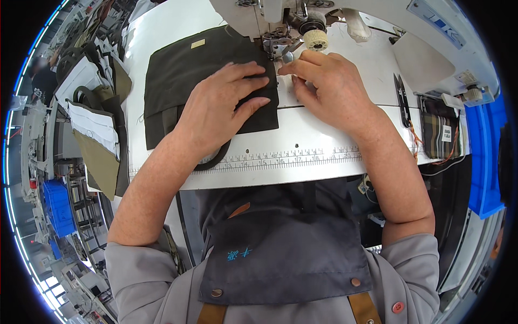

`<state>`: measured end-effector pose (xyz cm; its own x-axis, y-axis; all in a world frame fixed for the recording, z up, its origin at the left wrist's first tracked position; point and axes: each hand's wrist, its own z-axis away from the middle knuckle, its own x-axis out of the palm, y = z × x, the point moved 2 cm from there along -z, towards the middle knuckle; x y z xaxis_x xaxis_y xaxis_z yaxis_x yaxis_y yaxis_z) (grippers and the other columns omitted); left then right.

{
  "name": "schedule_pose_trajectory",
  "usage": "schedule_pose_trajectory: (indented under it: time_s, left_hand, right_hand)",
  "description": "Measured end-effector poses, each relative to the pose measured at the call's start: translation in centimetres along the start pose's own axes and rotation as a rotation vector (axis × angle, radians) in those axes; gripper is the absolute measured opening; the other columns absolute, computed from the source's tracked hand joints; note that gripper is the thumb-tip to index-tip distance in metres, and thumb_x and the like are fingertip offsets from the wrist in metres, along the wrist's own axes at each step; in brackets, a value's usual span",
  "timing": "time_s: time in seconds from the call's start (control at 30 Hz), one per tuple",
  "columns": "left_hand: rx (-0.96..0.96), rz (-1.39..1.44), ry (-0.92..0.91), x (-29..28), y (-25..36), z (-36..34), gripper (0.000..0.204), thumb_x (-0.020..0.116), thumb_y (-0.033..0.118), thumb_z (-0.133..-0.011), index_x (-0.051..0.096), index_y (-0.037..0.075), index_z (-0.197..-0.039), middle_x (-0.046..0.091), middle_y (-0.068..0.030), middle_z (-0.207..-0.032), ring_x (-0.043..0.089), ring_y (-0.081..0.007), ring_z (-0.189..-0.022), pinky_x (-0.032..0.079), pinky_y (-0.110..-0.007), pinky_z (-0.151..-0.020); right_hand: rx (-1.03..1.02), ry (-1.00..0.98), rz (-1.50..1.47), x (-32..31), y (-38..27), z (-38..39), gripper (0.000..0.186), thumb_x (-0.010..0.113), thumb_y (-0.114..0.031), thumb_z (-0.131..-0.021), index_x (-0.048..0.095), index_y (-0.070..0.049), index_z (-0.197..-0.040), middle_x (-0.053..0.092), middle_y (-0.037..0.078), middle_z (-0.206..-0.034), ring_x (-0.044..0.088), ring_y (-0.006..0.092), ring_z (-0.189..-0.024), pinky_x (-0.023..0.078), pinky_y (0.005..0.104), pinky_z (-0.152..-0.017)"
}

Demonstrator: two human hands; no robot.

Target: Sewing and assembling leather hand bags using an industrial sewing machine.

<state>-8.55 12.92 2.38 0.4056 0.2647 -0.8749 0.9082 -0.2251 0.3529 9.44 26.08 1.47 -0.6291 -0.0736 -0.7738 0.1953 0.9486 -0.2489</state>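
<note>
A dark, nearly black fabric panel lies flat on the white sewing table, its right edge by the presser foot of a sewing machine. My left hand rests on the panel with its fingers spread. A dark strap loops out from under my left wrist, over the table's ruler. Just right of the presser foot is my right hand, its fingers bent and drawn together near the panel's edge. Whatever its fingertips hold, if anything, is hidden. A small pale yellow label sits near the panel's far edge.
The machine head arches over the far right. Black thread snips lie beside a striped fabric pouch on the right. Stacked olive and white fabric pieces stand at the left. A ruler strip runs along the front edge.
</note>
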Motion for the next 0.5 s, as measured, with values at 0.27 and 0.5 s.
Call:
schedule_pose_trajectory:
  time_s: [0.27,0.5]
  left_hand:
    - [-0.012,0.051,-0.010,0.4,0.8,0.2,0.033,0.080,0.014,-0.087,0.074,-0.001,-0.116,0.070,-0.0128,-0.131,0.064,-0.0297,-0.127,0.045,-0.047,-0.115]
    - [0.020,0.020,0.036,0.8,-1.0,-1.5,0.029,0.075,0.011,-0.089,0.074,-0.001,-0.115,0.069,-0.0146,-0.130,0.066,-0.0333,-0.121,0.045,-0.046,-0.116]
  right_hand:
    - [-0.082,-0.173,-0.058,0.0,-0.4,0.5,0.027,0.066,-0.005,-0.078,0.079,-0.013,-0.101,0.060,0.004,-0.073,0.063,0.0274,-0.069,0.050,0.0406,-0.067]
    - [-0.044,-0.136,0.008,0.8,-0.3,0.6,0.033,0.068,-0.009,-0.083,0.076,-0.013,-0.114,0.061,0.007,-0.082,0.064,0.0288,-0.077,0.050,0.0423,-0.071]
